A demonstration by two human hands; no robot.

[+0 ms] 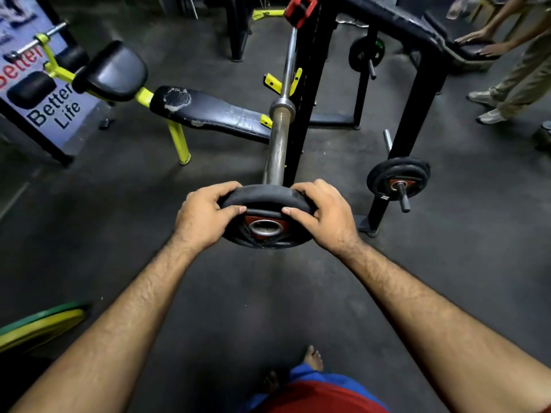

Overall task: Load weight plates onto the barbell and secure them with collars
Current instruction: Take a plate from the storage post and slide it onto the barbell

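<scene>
A black rubber weight plate [266, 195] with a red hub and a steel-ringed hole sits at the near end of the barbell [277, 141]. My left hand [205, 217] grips its left rim and my right hand [323, 214] grips its right rim, thumbs on the near face. The bar's bare sleeve runs away from me to its shoulder ring, then up onto the black rack [310, 84]. The sleeve's tip is hidden behind the plate, so I cannot tell whether it has entered the hole. A red collar [299, 8] sits on the bar at the top.
A worn black bench [208, 111] with yellow legs stands left of the bar. Black plates [398, 177] hang on a storage peg at right, another plate [366, 53] farther back. A yellow-green plate [38, 326] lies at lower left. Another person [515, 70] stands at upper right.
</scene>
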